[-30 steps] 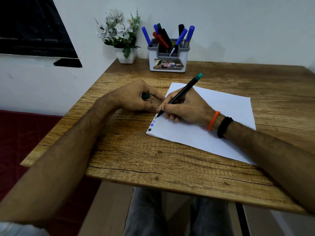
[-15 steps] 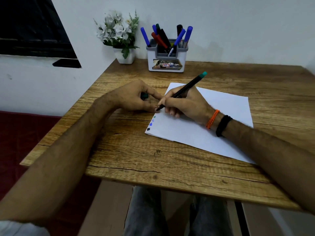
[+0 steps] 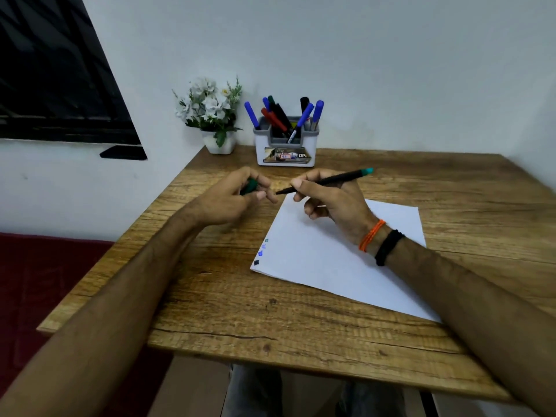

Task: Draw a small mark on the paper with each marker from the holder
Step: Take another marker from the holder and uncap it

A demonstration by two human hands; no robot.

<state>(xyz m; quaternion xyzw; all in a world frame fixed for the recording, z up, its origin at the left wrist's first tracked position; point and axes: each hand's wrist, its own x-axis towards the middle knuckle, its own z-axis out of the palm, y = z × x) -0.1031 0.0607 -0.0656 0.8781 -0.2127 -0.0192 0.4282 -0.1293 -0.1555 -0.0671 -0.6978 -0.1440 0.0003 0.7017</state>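
**Marker lifted off the paper, cap in the other hand**

The right hand [image 3: 328,197] pinches a black marker [image 3: 323,182] with a teal end, thumb and fingers curled round the barrel in a writing grip. The marker lies nearly level above the far left corner of the paper [image 3: 331,263], its tip pointing left toward the left hand [image 3: 231,197] and clear of the sheet. The left hand's grip is curled round a dark green cap [image 3: 250,186], which peeks out between the fingers; cap and tip are near each other but apart.

The paper lies flat on the wooden table [image 3: 270,323]. Along its near left edge sits a short row of small marks [image 3: 261,252]: black, blue and greenish. At the far edge of the table stands the white and grey holder [image 3: 285,149] with blue, red and black markers upright or leaning in it. Just left of it is a small white pot of white flowers [image 3: 215,121]. The right wrist wears an orange thread and a black band.
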